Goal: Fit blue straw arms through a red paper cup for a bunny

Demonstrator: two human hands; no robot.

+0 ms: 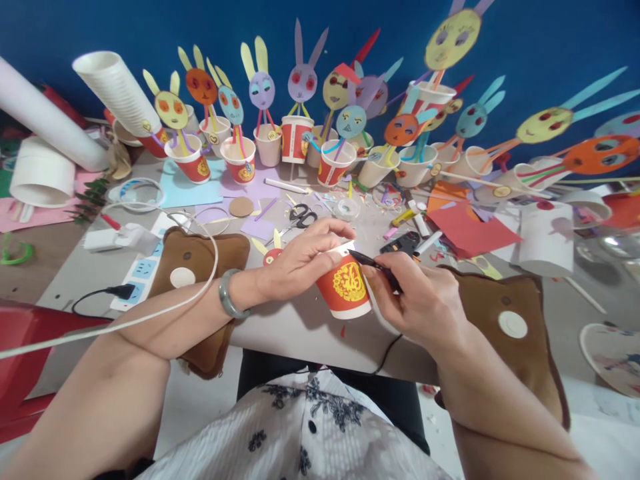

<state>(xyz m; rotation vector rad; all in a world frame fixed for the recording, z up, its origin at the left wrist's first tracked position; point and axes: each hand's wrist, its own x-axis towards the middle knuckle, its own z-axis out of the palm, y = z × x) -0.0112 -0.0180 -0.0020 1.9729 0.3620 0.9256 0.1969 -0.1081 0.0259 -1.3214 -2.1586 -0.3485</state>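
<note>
The left hand curls round the cup over the front of the tabletop while the right hand pinches a dark tool (a pen, perhaps) at its upper end, so marking or piercing seems underway, the next move calling for steadiness.

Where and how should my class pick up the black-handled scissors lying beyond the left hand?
Probably by the black loops of the scissors, coming from above and the right. They lie with loops toward the right and blades pointing left and nearer the wearer, while the left hand sits close in front.
</note>
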